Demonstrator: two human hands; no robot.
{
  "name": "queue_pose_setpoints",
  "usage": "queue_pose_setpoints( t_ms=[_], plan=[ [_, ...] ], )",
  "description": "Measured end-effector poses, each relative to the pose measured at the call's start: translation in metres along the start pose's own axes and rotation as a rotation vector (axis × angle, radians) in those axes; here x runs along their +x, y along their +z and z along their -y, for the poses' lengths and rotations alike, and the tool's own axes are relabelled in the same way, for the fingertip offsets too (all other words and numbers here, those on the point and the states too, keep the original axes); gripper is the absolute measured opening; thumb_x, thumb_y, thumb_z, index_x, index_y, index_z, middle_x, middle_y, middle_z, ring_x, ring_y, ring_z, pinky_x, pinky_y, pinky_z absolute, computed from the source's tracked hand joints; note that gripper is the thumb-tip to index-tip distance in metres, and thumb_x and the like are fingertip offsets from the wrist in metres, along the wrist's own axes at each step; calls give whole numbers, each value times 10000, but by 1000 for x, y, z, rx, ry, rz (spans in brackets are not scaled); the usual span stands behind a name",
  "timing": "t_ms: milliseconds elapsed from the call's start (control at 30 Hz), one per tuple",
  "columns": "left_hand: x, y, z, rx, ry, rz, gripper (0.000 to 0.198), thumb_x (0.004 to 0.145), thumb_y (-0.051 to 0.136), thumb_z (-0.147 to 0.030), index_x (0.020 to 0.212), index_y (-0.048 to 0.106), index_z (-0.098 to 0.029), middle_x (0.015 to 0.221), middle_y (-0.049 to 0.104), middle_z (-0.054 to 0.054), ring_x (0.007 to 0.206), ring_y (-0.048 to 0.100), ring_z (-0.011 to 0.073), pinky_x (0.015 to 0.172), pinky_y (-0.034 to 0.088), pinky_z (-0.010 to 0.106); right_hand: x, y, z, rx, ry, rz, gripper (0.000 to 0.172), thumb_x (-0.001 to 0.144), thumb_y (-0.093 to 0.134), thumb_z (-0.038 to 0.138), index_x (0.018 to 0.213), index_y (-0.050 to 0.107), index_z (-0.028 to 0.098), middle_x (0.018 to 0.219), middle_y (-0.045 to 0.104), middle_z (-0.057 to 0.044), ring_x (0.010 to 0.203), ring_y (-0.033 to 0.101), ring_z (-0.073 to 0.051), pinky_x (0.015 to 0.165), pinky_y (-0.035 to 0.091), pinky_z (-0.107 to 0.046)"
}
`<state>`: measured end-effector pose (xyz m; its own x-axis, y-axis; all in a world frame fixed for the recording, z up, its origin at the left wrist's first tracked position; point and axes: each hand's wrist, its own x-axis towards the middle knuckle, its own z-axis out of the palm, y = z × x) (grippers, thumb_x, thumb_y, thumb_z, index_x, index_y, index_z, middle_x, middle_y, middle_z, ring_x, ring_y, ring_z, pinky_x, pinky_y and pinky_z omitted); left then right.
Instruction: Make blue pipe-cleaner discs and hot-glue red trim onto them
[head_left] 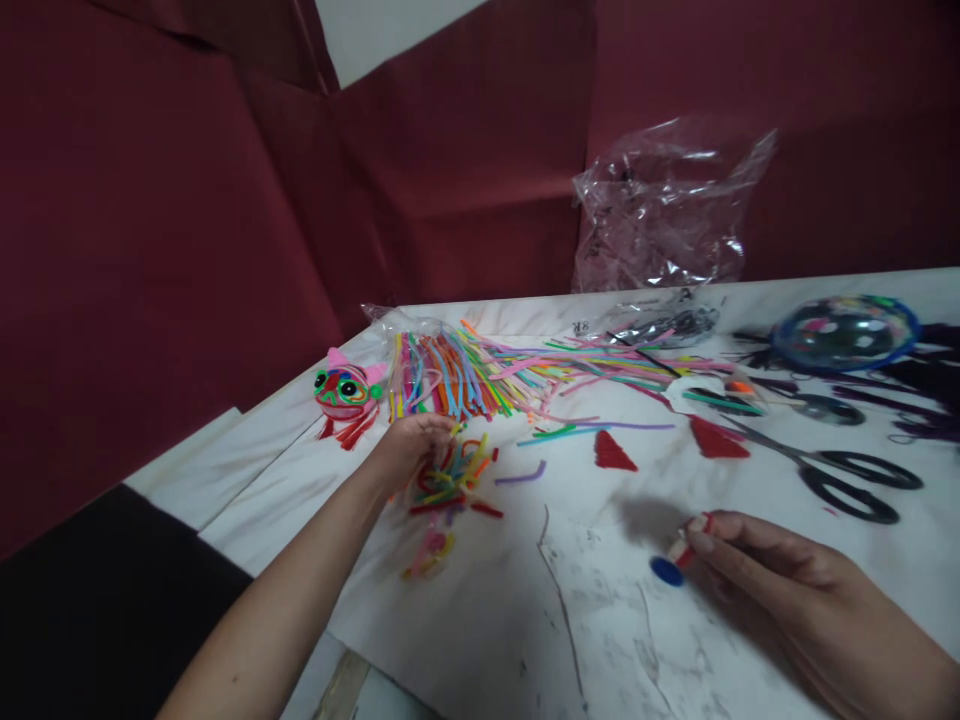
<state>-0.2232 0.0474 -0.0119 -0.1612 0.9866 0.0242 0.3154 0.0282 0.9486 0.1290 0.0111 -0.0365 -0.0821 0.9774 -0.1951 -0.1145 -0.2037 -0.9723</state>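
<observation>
My left hand (420, 448) reaches over a loose pile of short, bent pipe cleaner pieces (457, 480) in yellow, red, green and orange. Its fingers look spread and slightly curved, partly blurred, and nothing held between them can be made out. Low over the white tabletop, my right hand (780, 580) pinches a small red-and-white piece between thumb and fingers. A blue disc (667, 571) sits at the lower end of that piece; whether it is attached or lies beneath cannot be told. Two red triangular pieces (615, 451) lie beyond my right hand.
A colourful animal-like face figure (346, 392) stands at far left. Long pipe cleaners (457, 375) fan across the back. Black-handled scissors (847, 480), a clear round container (846, 333) and dark strands (930, 375) are at right. A clear plastic bag (667, 215) leans against the maroon backdrop (465, 170).
</observation>
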Motion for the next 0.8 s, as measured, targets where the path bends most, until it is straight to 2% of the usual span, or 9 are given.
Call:
queue_pose_setpoints(
  t_ms=[100,233,267,333,400,467,633,800],
  plan=[
    [-3,2,0,15,-25,29,96,638,549,-195,714,591,-153,514,538,-46,462,476,98,458,359,211,-2,3,7,74,70,85,309,549,789,453,603,643,186,579,612,-1,536,526,-121,454,401,-211],
    [-4,2,-5,108,-28,66,111,637,638,-257,710,639,-174,475,526,-58,399,411,91,394,291,201,-1,6,16,135,9,156,292,627,756,410,568,614,161,515,534,34,474,383,-72,451,311,-199],
    [-3,2,-7,261,24,32,120,637,642,-290,694,649,-184,492,541,-51,418,430,98,407,307,202,0,6,17,152,2,168,286,635,752,403,575,617,159,508,526,37,471,368,-72,454,296,-202],
    [-1,1,-9,522,192,108,149,641,653,-338,658,669,-191,597,615,-12,535,520,130,499,377,220,2,6,19,186,4,187,278,641,748,394,580,614,158,493,513,41,471,361,-73,467,282,-209],
    [0,1,-10,683,311,141,197,694,614,-385,658,674,-200,658,642,5,610,557,149,576,406,231,2,5,21,210,12,208,276,646,746,390,580,609,160,477,497,47,471,360,-74,477,273,-214],
    [0,1,-11,740,343,89,230,742,564,-407,677,666,-211,667,645,2,609,559,149,579,410,226,2,4,21,223,19,227,270,662,736,386,588,609,160,472,493,50,471,356,-72,483,265,-218],
    [-7,-1,-14,737,315,-114,232,769,512,-409,714,647,-228,668,652,-20,573,553,145,514,401,215,3,2,16,233,10,239,232,706,714,354,624,615,162,497,503,50,482,350,-74,490,251,-229],
    [-8,-4,-19,719,369,-292,251,752,514,-419,773,658,-215,765,687,-6,689,605,160,616,450,224,5,1,8,203,-6,248,238,715,711,363,621,606,171,501,491,50,472,320,-74,461,199,-243]
  ],
)
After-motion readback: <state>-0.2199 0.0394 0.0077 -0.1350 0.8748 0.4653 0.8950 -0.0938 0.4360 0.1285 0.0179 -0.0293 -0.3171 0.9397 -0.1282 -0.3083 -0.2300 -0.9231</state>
